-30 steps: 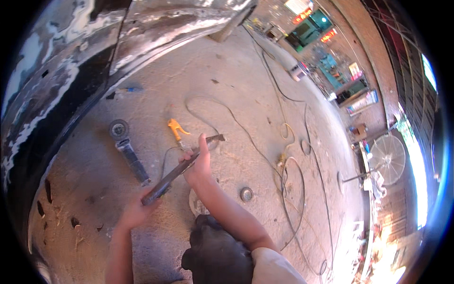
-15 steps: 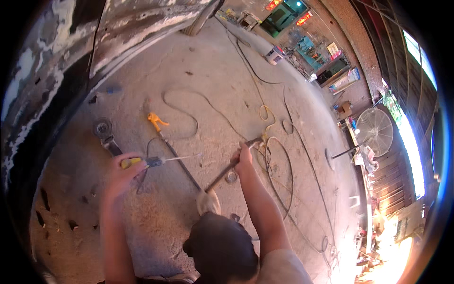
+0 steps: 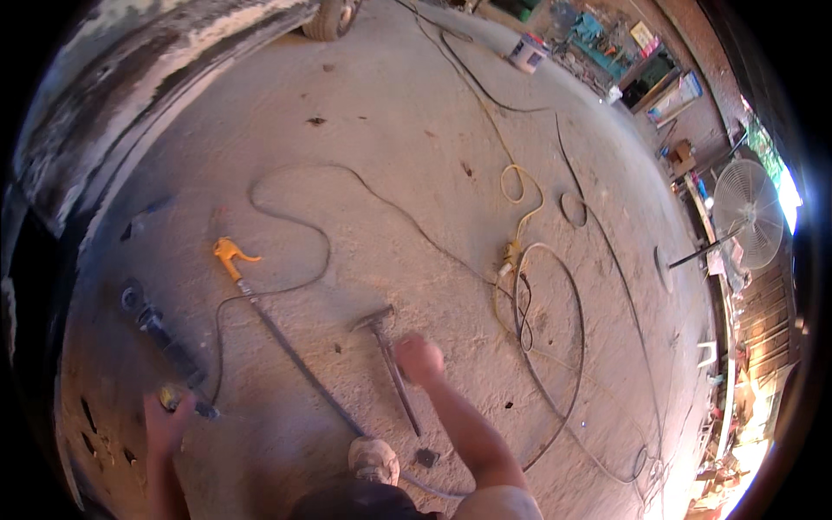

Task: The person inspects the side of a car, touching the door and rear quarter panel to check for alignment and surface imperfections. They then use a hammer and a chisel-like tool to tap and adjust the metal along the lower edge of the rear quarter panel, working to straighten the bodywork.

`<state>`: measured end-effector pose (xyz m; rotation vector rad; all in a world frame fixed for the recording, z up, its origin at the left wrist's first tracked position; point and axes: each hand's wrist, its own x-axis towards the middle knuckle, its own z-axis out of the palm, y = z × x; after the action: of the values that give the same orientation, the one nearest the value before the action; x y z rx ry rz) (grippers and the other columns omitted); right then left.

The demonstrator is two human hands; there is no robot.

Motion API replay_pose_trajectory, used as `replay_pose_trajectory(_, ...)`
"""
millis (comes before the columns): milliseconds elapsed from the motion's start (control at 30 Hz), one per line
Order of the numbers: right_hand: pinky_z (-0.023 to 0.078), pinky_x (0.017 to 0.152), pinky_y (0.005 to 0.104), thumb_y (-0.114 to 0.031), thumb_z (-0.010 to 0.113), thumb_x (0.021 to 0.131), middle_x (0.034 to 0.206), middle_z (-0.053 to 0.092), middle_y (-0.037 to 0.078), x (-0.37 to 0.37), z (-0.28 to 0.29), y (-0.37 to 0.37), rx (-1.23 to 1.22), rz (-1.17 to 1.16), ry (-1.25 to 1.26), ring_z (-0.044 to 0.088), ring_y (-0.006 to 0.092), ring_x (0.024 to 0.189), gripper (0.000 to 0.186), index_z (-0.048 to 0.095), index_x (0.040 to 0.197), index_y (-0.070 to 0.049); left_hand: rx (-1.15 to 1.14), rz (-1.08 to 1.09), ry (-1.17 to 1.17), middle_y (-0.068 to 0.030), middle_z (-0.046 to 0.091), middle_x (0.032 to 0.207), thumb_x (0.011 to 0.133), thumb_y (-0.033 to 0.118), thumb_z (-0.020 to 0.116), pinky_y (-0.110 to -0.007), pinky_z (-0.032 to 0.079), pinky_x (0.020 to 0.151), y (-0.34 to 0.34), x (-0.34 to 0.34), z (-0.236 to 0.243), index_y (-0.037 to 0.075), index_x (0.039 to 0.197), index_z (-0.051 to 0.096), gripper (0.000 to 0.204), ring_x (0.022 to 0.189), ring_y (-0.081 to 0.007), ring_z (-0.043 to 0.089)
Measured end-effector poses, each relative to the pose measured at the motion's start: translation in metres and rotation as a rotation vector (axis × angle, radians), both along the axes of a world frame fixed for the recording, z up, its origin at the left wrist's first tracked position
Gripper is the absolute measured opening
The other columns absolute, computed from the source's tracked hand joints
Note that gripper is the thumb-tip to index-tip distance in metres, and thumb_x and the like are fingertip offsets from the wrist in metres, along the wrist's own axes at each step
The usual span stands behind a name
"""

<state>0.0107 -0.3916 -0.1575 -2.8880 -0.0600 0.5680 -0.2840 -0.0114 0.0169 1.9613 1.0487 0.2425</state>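
Note:
My left hand [image 3: 167,425] is closed around a screwdriver [image 3: 171,399] with a yellow and dark handle, low at the left; its shaft does not show clearly. Just beyond it lies a dark angle grinder [image 3: 165,340] on the dusty floor. A hammer [image 3: 387,360] rests on the floor in the middle, its head pointing away from me. Close to the right of its handle is my right hand [image 3: 420,360], apart from it; its fingers are blurred and partly turned from view. A yellow blow gun [image 3: 230,258] on a dark hose lies between the grinder and hammer.
Looping hoses and a yellow cable [image 3: 515,247] spread over the floor at the right. A standing fan [image 3: 747,212] is at the far right, a bucket [image 3: 527,54] at the back. A patchy-painted vehicle body [image 3: 156,95] with a wheel [image 3: 332,19] lines the left.
My right hand has let go of the hammer, which is now on the floor. The left hand has moved lower and left with the screwdriver. The view has shifted.

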Motion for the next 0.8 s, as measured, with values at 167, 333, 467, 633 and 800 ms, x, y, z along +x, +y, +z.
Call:
replay_pose_trajectory(167,0.052,0.08,0.0437,-0.038,0.07,0.08,0.104,0.066,0.015,0.13,0.019,-0.134,-0.045,-0.039,-0.629,0.064,0.0322,0.097,0.044,0.062,0.115,-0.013,-0.074,-0.08,0.052,-0.0044,0.061,0.081,0.077,0.015,0.073,-0.029,0.047,0.065,-0.023,0.033,-0.016,-0.001,0.085,0.063,0.02,0.073,-0.012,0.056)
replay_pose_trajectory(333,0.049,0.091,0.0455,-0.046,0.068,0.079,0.114,0.063,0.019,0.204,0.049,-0.214,-0.196,-0.331,-0.534,0.059,0.0351,0.109,0.061,0.056,0.124,-0.006,-0.085,-0.087,0.142,-0.0049,0.06,0.077,0.075,0.013,0.074,-0.03,0.047,0.063,-0.037,0.051,-0.025,-0.001,0.082,0.062,0.02,0.07,-0.0127,0.055)
replay_pose_trajectory(467,0.046,0.096,0.0461,-0.058,0.066,0.077,0.125,0.058,0.023,0.239,0.055,-0.225,-0.196,-0.519,-0.278,0.055,0.0371,0.119,0.08,0.049,0.134,-0.005,0.033,-0.128,0.252,-0.0052,0.059,0.074,0.075,0.013,0.074,-0.03,0.047,0.062,-0.041,0.054,-0.037,-0.001,0.079,0.062,0.018,0.068,-0.0121,0.055)
replay_pose_trajectory(633,0.04,0.104,0.0446,-0.06,0.069,0.073,0.14,0.046,0.023,0.271,0.064,-0.196,-0.105,-0.55,-0.161,0.044,0.0361,0.13,0.094,0.038,0.142,-0.003,-0.083,-0.222,0.342,-0.0046,0.059,0.061,0.075,0.011,0.072,-0.029,0.045,0.055,-0.048,0.077,-0.035,-0.003,0.071,0.064,0.017,0.059,-0.0089,0.054)
replay_pose_trajectory(800,0.03,0.112,0.0445,-0.054,0.082,0.062,0.15,0.032,0.021,0.281,0.053,-0.199,-0.297,0.004,-0.247,0.027,0.0365,0.141,0.112,0.027,0.148,-0.006,0.0,-0.273,0.286,-0.0042,0.058,0.056,0.076,0.01,0.071,-0.029,0.045,0.053,-0.049,0.083,-0.036,-0.003,0.07,0.065,0.016,0.056,-0.0078,0.053)
